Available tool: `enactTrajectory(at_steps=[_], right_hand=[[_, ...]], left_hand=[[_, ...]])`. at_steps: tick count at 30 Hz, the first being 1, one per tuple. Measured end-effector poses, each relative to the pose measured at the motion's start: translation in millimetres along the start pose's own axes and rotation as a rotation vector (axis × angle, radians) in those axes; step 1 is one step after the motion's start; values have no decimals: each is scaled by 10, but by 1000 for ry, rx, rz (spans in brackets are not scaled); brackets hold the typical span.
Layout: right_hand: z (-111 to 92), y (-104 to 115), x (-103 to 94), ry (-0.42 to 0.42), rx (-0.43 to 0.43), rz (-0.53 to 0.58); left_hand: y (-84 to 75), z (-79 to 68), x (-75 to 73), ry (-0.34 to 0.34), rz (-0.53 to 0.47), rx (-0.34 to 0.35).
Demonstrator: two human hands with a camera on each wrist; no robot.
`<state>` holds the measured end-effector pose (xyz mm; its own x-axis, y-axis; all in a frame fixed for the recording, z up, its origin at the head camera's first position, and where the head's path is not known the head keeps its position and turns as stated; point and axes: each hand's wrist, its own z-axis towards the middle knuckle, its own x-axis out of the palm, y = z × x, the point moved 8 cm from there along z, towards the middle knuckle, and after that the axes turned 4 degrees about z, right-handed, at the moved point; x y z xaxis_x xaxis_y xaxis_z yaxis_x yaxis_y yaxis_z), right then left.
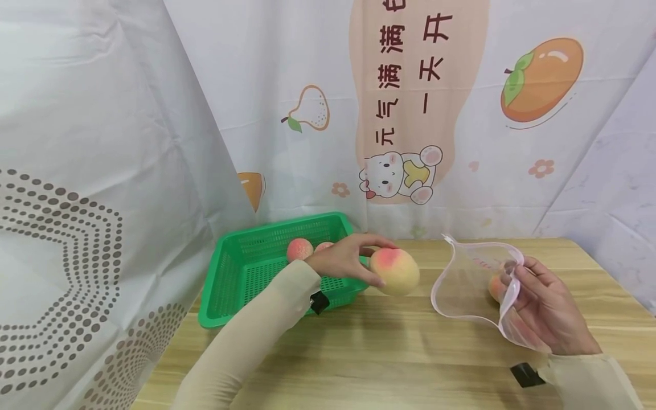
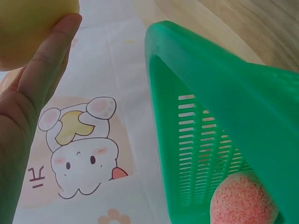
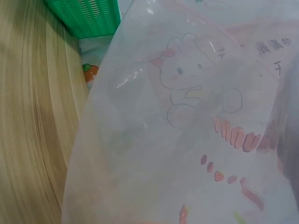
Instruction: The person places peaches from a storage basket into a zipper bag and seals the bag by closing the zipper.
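My left hand [image 1: 348, 261] holds a yellow peach with a pink blush [image 1: 396, 273] between thumb and fingers, above the table just right of the green basket. In the left wrist view the same peach [image 2: 32, 28] fills the top left corner. My right hand [image 1: 550, 310] grips the edge of a sheer, pink-rimmed zip bag [image 1: 466, 285], whose mouth gapes toward the left hand. Another peach [image 1: 495, 286] shows through the bag beside the right fingers. In the right wrist view the bag's see-through film [image 3: 140, 154], printed with small red fruits, covers most of the picture.
A green plastic basket [image 1: 212, 290] with slotted walls stands on the wooden table [image 1: 369, 364] at left. Pinkish peaches [image 1: 299, 249] lie inside it, one partly behind the left wrist. A printed curtain [image 1: 318, 154] hangs behind the table, and a dotted cloth [image 1: 102, 142] hangs at left.
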<state>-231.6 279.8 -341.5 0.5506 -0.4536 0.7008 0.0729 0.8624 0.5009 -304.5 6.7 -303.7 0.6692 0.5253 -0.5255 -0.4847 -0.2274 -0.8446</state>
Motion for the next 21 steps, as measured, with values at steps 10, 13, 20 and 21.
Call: enactTrajectory(at_steps=[10,13,20,21], right_hand=[[16,-27,2,1,16,20],[20,-32,8,-2,22,23],[31,-50,51,31,47,52],[32,-51,52,30,46,48]], left_hand=[[-44,69,55,17,-7,46],[-54,84,70,19,-1,47],[-58,130,121,22,-9,33],[-52,136,129,22,-15,27]])
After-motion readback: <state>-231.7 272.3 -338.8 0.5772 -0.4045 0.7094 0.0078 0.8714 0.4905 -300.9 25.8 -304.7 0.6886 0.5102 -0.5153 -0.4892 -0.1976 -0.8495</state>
